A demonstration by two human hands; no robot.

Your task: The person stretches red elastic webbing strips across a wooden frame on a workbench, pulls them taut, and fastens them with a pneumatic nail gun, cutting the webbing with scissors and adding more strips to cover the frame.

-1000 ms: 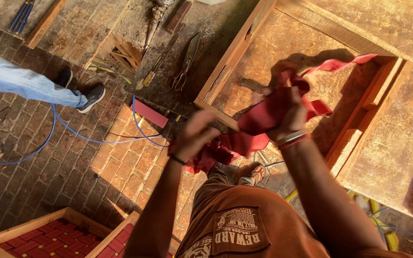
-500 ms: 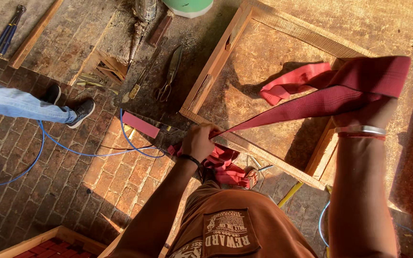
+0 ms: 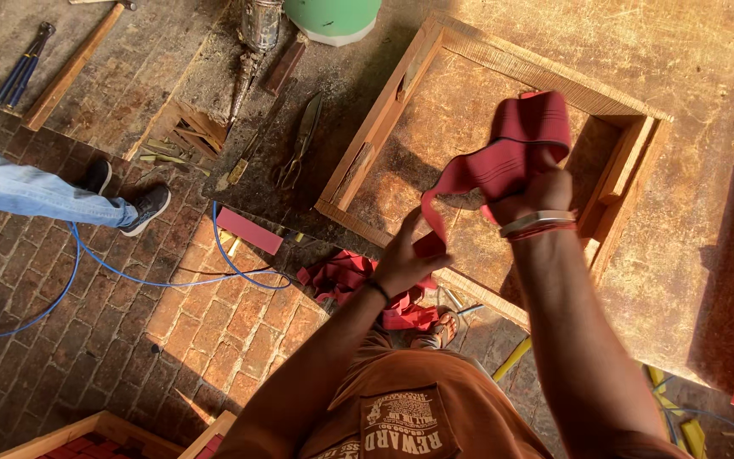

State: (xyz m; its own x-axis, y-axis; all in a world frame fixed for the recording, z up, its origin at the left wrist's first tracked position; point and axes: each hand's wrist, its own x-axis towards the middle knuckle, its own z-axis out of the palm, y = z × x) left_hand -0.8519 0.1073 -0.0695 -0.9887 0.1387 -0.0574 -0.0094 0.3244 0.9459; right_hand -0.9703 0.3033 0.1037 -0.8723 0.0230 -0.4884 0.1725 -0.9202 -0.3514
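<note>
- Right hand (image 3: 527, 189) fingers are closed round a bunched red strap (image 3: 503, 157), held above a wooden frame (image 3: 384, 127).
- Left hand (image 3: 405, 259) pinches the strap's lower end between thumb and fingers.
- The strap is flat woven webbing, ribbed and limp; it twists between the hands.
- Judgement: a loose pinch could let the end slip, and the twist could set into the webbing.
- More red strap (image 3: 346, 276) lies heaped on the brick floor (image 3: 129, 340); the slack could snag there or on the blue cable (image 3: 78, 263).
</note>
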